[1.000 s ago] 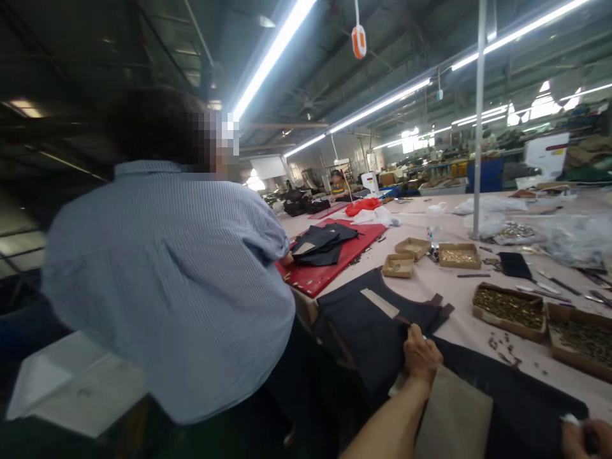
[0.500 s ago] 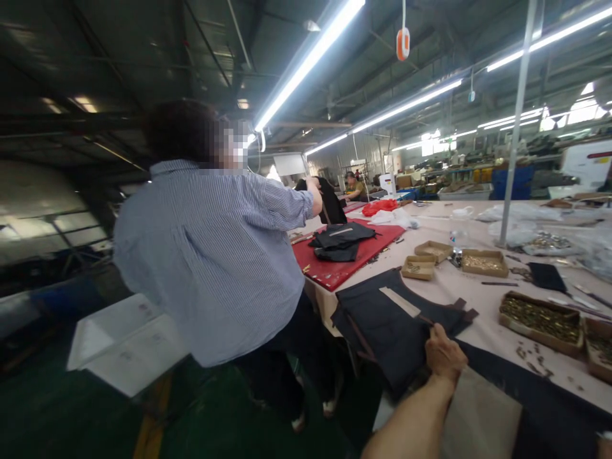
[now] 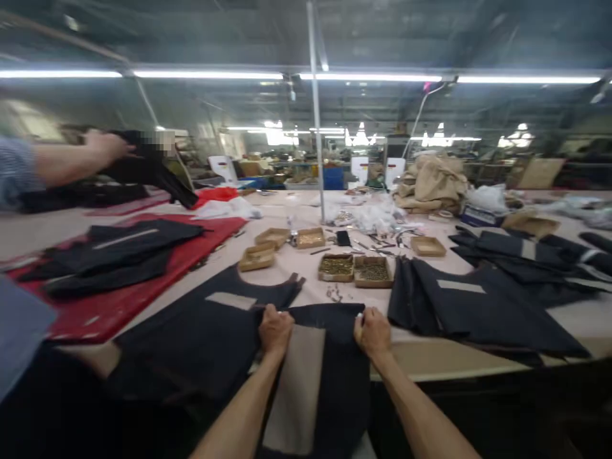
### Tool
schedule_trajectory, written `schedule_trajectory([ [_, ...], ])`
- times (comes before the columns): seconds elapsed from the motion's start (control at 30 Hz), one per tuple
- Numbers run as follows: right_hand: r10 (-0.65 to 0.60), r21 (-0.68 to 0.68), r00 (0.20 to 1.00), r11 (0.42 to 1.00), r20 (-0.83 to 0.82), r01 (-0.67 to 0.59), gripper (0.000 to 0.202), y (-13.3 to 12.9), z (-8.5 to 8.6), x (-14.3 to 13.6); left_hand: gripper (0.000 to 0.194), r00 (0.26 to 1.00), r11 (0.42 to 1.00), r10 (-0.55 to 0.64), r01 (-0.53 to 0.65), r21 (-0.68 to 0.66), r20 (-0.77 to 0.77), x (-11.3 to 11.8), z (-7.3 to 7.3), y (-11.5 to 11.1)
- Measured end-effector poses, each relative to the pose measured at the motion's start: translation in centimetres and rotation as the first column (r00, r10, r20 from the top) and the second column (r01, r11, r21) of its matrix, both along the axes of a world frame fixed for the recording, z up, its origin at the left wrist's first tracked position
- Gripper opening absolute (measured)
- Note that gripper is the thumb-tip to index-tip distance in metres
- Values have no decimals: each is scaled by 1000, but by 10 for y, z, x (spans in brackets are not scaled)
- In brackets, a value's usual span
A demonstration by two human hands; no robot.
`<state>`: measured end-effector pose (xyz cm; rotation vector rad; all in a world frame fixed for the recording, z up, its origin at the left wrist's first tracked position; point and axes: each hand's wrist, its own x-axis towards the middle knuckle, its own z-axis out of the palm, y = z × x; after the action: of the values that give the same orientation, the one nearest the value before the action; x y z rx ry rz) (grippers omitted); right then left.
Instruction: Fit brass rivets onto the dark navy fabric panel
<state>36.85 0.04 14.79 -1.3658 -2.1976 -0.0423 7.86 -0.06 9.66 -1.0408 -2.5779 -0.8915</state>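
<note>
A dark denim piece with a tan panel hangs over the near edge of the pale table. My left hand grips its top edge at the left, fingers closed on the cloth. My right hand grips the same edge at the right. Another dark denim piece with a pale patch lies just left of my left hand. A stack of dark denim pieces lies to the right of my right hand.
Several shallow cardboard trays of metal hardware stand beyond my hands, near a metal pole. At the left lies a red mat with dark pieces; a co-worker's arm lifts dark cloth. Tan fabric is heaped at the back.
My view has swung right, from the co-worker's back to the table ahead. My right hand has come into view and both hands now hold the top edge of the denim piece.
</note>
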Motion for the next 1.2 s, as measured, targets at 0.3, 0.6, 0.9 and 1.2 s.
schedule_trajectory([
  [0.3,-142,-115,990,983,20,144,37,65,-12,-34,17,977,986,168,-168,12,-131,-95,-29,60],
  [0.6,-134,-186,990,975,-46,123,14,73,-58,-85,7,961,996,82,-90,-18,-263,-83,-46,33],
  [0.9,-151,-92,989,984,2,150,40,77,-69,-14,15,994,998,67,-66,16,-82,-69,-28,30],
  [1.2,10,-26,997,1000,-74,-12,24,60,-108,-64,27,995,997,81,-81,-1,-55,-55,-60,-5],
])
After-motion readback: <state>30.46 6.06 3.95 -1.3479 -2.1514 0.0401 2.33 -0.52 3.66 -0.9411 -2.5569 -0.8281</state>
